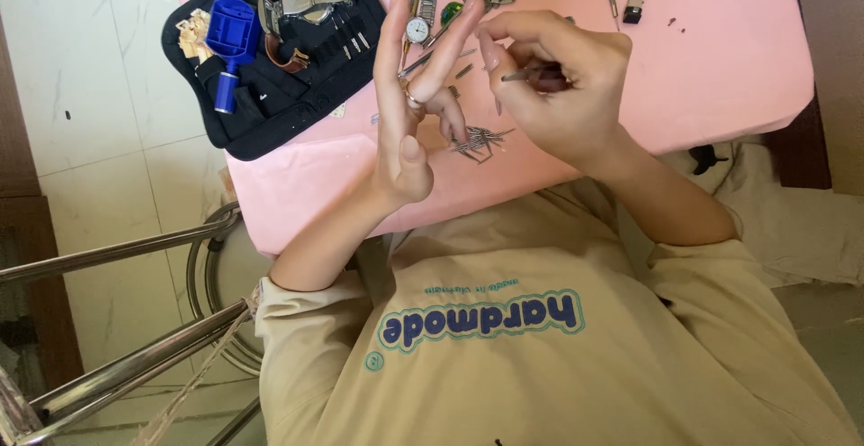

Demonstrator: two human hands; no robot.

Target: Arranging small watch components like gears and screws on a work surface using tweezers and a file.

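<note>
My right hand (562,86) pinches a thin dark pin-like tool (526,74) between thumb and fingers, tip turned toward my left hand (418,95), which stands open on edge with fingers stretched, holding nothing I can make out. Both hover just above the small heap of metal pins (477,140) on the pink worktop (720,59), so picking stays short. Left of the heap lies the black tool pouch (270,77), opened flat for reach; beyond the heap, a small watch (417,29).

- I wear a tan shirt (540,320) with short sleeves.
- It has blue letters with a green edge on the chest.
- My left hand (409,113) has a ring (409,97).
</note>
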